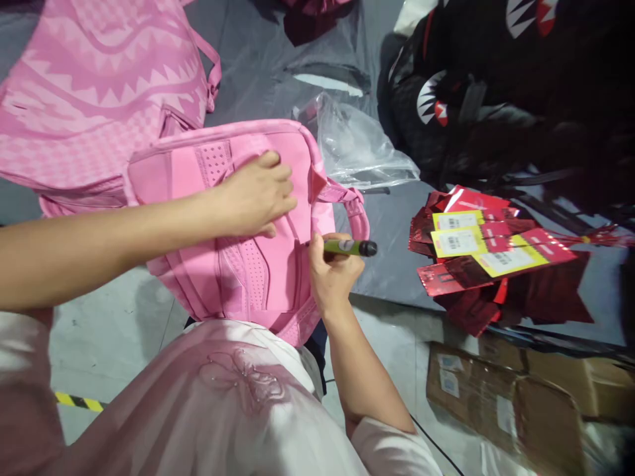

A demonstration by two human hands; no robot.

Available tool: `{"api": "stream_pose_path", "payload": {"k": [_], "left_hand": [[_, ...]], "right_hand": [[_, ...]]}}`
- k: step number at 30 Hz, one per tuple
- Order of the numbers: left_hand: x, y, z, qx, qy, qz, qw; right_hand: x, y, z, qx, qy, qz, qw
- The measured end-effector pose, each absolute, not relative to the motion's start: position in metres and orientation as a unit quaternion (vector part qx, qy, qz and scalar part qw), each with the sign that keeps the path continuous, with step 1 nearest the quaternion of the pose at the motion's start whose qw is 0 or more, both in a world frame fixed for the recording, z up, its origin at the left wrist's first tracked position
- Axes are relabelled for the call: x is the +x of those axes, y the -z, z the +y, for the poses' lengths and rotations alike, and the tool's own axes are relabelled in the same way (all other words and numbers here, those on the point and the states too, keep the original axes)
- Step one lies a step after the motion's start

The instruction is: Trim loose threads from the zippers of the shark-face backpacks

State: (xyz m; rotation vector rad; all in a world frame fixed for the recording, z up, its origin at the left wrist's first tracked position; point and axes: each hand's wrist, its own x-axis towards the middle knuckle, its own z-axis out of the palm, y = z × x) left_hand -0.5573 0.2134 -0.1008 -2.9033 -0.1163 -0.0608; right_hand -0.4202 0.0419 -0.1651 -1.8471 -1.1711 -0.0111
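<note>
A pink backpack [285, 254] lies across my lap and the table edge, with its padded, perforated back panel facing up. On that panel rests my left hand [262, 192], its fingers curled and closed against the pink fabric. My right hand [333, 268] is closed around a green-and-black pen-shaped tool [350, 247] at the backpack's right side, near the top handle [357, 211]. The tool's tip points toward the panel. Its exact kind is unclear.
Another pink backpack [99, 86] lies at the upper left. A clear plastic bag [360, 149] is beyond my right hand. Red hang tags with yellow labels [459, 241] are piled at right, beside black bags [496, 99]. Cardboard boxes [471, 390] stand on the floor.
</note>
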Motion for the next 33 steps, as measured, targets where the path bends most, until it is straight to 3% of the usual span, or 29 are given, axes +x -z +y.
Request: {"api": "stream_pose_path", "payload": {"k": [4, 8, 11, 14, 18, 21, 24, 27, 30, 33], "left_hand": [[-0.56, 0.083, 0.223, -0.993, 0.008, -0.089, 0.081], [-0.589, 0.04, 0.18, -0.984, 0.064, -0.15, 0.067], [-0.613, -0.006, 0.129, -0.972, 0.093, -0.201, 0.072], [-0.628, -0.028, 0.093, -0.957, 0.12, -0.257, 0.059], [-0.65, 0.007, 0.095, -0.944, 0.082, -0.318, 0.034], [-0.681, 0.033, 0.118, -0.951, 0.053, -0.3, -0.062], [-0.709, 0.021, 0.135, -0.925, 0.173, -0.312, -0.128], [-0.703, 0.0, 0.147, -0.89, 0.306, -0.338, -0.025], [-0.659, 0.01, 0.166, -0.946, 0.212, -0.243, -0.021], [-0.606, 0.044, 0.189, -0.966, 0.082, -0.246, -0.009]], "right_hand": [[-0.426, 0.172, 0.032, -0.683, -0.026, -0.488, 0.542], [-0.449, 0.147, 0.03, -0.611, 0.09, -0.549, 0.563], [-0.458, 0.102, 0.022, -0.54, 0.192, -0.63, 0.524], [-0.45, 0.068, 0.015, -0.48, 0.183, -0.729, 0.452], [-0.439, 0.084, 0.024, -0.438, 0.125, -0.796, 0.399], [-0.436, 0.118, 0.042, -0.408, 0.093, -0.828, 0.373], [-0.435, 0.137, 0.055, -0.411, 0.086, -0.822, 0.385], [-0.434, 0.142, 0.057, -0.428, 0.066, -0.817, 0.381], [-0.442, 0.144, 0.047, -0.443, 0.051, -0.802, 0.398], [-0.455, 0.15, 0.024, -0.47, 0.052, -0.771, 0.426]]}}
